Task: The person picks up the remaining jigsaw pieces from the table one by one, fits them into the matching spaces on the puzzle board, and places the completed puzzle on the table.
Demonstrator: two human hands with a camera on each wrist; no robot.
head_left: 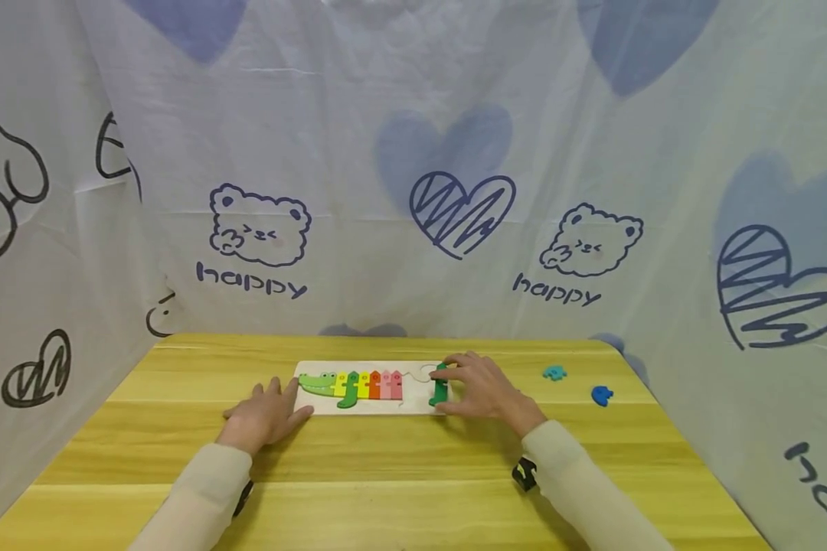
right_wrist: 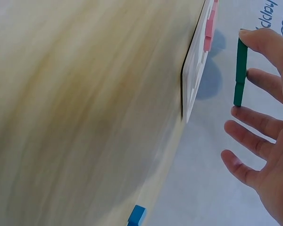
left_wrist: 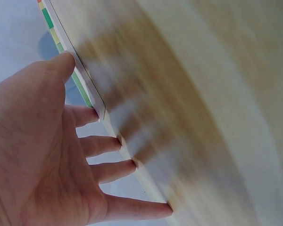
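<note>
Right hand pinches green piece over board.

Open tabletop lies before the board — rightward, the teal piece and blue piece stand in the way.

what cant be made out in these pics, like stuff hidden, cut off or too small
- Head view: the marks on the row of flat, coloured puzzle pieces are too small to read.
- Head view: fingers of the right hand hide part of the flat green puzzle piece.
- Right wrist view: the bottom edge cuts off the flat blue puzzle piece.
- Left wrist view: the top edge cuts off the pale rectangular board.
</note>
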